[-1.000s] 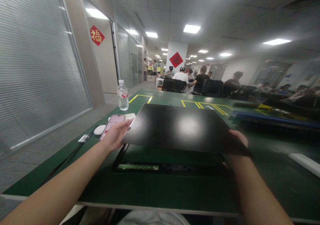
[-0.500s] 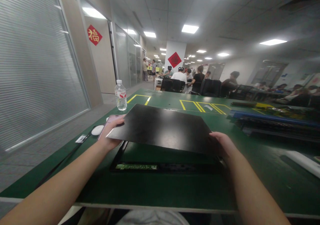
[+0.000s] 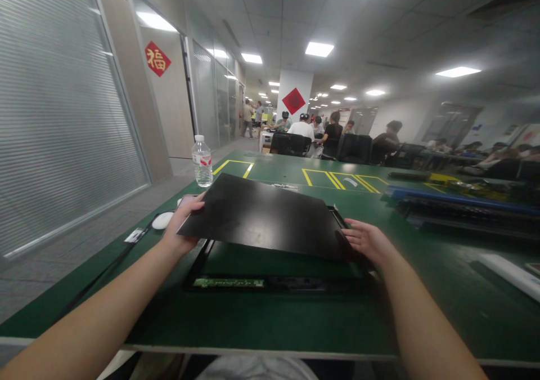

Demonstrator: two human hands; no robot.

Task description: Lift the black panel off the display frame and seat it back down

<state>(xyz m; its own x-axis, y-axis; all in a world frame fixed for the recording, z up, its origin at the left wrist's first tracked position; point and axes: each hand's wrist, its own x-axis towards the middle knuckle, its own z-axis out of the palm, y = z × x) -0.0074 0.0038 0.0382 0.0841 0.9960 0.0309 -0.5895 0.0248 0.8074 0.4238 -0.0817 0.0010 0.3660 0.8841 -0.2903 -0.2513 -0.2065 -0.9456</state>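
A flat, glossy black panel [image 3: 261, 217] is held above the green table, with my left hand [image 3: 183, 228] gripping its left edge, thumb on top. My right hand [image 3: 367, 242] is at the panel's right edge with its fingers stretched out and slightly apart; the fingertips reach the edge, and I cannot tell whether they press on it. Beneath the panel lies a thin black rectangular frame [image 3: 304, 284], partly covered. A green circuit board strip [image 3: 228, 282] runs along the frame's near side.
A water bottle [image 3: 202, 163] stands at the far left of the green table [image 3: 261, 323]. By my left hand lie a phone [image 3: 188, 199], a white round object [image 3: 162, 220] and a dark strap [image 3: 113, 264]. Blue-edged dark parts [image 3: 455, 202] and a white bar [image 3: 508, 276] lie right.
My right hand has loosened from the panel's right edge and opened its fingers. The panel has shifted slightly left, showing the frame's far right corner. My left hand keeps its grip.
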